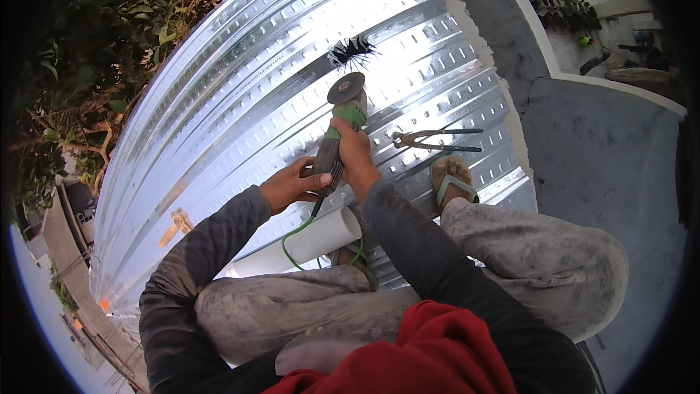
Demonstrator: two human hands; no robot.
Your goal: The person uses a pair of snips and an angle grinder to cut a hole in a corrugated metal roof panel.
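A green and dark-grey angle grinder point(330, 157) is held in both hands over ribbed shiny metal sheeting point(240, 120). Around its front body, just behind the head, closes my right hand point(354, 152). My left hand point(292, 184) grips the rear end with thumb and fingers, close to where the green cord point(286, 246) comes out. The dark cutting disc point(345, 87) points away from me, beside a jagged hole point(351, 51) whose metal edges stand up in bent points. Whether the disc spins, I cannot tell.
Pincers point(437, 138) lie on the sheeting to the right, near my sandalled foot point(452, 179). A white pipe point(313, 239) lies between my legs, crossed by the cord. Rough concrete edges the sheeting by a grey wall point(605, 153); leafy branches point(95, 36) border the left.
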